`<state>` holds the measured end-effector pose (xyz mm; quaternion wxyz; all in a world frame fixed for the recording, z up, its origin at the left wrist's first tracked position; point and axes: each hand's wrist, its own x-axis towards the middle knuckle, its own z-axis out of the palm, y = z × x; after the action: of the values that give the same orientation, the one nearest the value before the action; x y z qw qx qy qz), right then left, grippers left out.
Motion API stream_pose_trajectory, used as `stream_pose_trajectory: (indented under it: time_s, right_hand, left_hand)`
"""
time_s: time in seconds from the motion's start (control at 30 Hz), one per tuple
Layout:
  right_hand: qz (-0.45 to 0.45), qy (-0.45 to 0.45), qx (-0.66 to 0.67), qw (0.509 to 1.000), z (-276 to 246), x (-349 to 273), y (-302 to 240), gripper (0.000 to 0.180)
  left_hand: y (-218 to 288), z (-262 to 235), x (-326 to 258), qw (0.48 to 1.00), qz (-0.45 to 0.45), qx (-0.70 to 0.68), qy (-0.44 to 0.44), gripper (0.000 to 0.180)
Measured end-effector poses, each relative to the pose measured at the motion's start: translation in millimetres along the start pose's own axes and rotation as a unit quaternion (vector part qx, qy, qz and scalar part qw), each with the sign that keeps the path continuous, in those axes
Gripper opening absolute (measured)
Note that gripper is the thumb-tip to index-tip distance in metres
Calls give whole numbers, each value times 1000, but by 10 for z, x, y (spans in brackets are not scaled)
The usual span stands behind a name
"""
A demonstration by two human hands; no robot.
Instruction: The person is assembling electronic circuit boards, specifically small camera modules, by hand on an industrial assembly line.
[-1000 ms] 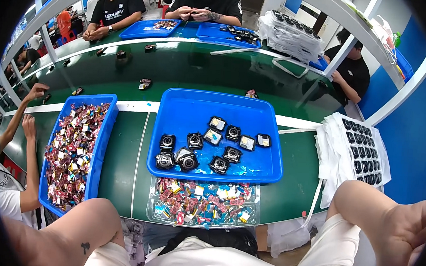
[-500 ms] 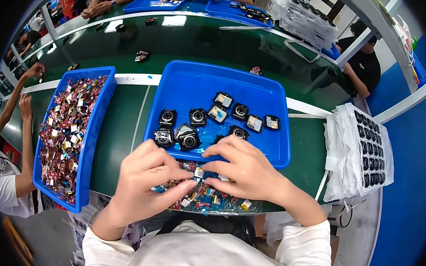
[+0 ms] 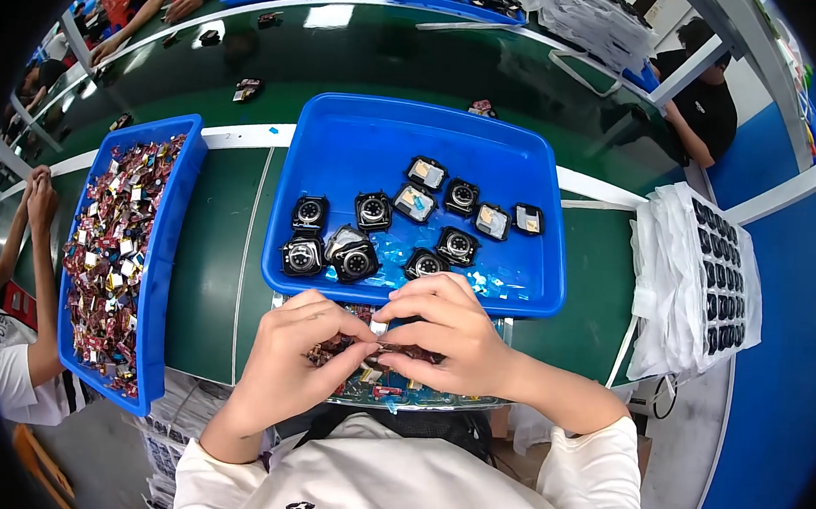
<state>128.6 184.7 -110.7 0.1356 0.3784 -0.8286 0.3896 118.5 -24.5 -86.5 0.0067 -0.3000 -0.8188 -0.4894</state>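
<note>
My left hand (image 3: 302,353) and my right hand (image 3: 454,338) meet in front of me, fingertips pinched together. Between them is a small electronic part (image 3: 379,328) with a white face, mostly hidden by the fingers. Below the hands lies a clear tray (image 3: 459,402) of loose little circuit boards and batteries, partly covered by my hands. Just beyond stands a blue tray (image 3: 427,123). Several black watch cases (image 3: 459,247) lie in it, some with round backs up and others showing pale insides. Blue film scraps (image 3: 389,248) are scattered among them.
At left, a long blue tray (image 3: 182,239) is heaped with small circuit boards and batteries. White-wrapped stacked trays of black parts (image 3: 690,279) stand at right. Beyond a white rail runs a green belt (image 3: 364,67) carrying a few parts. Co-workers sit at left, right and across.
My hands have drawn closer together, fingertips now meeting around the small part. The view has shifted slightly. A co-worker's hands at left have come together, and one across reaches toward the belt.
</note>
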Motion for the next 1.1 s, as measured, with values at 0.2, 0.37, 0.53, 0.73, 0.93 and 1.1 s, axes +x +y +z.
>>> stream_pose_trajectory:
  time_s: [0.2, 0.37, 0.53, 0.73, 0.93, 1.1]
  right_hand:
    - [125, 93, 215, 964, -16, -38, -14, 24]
    - [145, 83, 210, 963, -142, -12, -32, 30]
    - [105, 97, 199, 970, -99, -28, 44, 19]
    - [78, 98, 216, 968, -93, -30, 73, 12]
    - [122, 110, 193, 967, -94, -30, 13, 10]
    - [147, 75, 190, 968, -129, -23, -23, 10]
  left_hand:
    - [-3, 123, 15, 993, -31, -74, 92, 12]
    - [2, 203, -3, 959, -64, -219, 170, 15]
    - [57, 157, 15, 984, -31, -137, 111, 17]
    - [-20, 177, -34, 982, -22, -153, 109, 13]
    - [10, 204, -25, 988, -64, -105, 90, 12]
    - [143, 192, 69, 986, -40, -114, 114, 17]
